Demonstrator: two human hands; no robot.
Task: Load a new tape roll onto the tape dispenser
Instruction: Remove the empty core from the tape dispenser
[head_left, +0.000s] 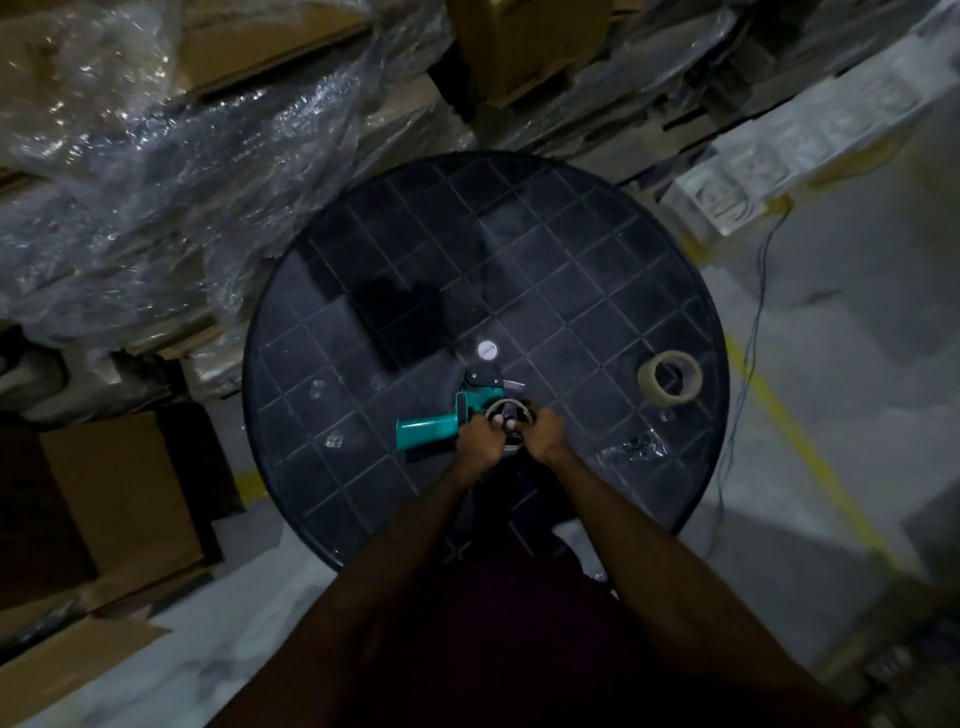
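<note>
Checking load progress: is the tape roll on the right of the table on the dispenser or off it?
Off. The tape roll lies alone on the round table, apart from the dispenser.

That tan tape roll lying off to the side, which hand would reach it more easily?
Probably the right hand: the tan tape roll lies on its side of the round black table.

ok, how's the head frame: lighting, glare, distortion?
Head view: dim overall, so the hands and dispenser show little detail; specular glare on the plastic wrap; wide-angle bending warps the round table; the tape roll stays legible.
</note>
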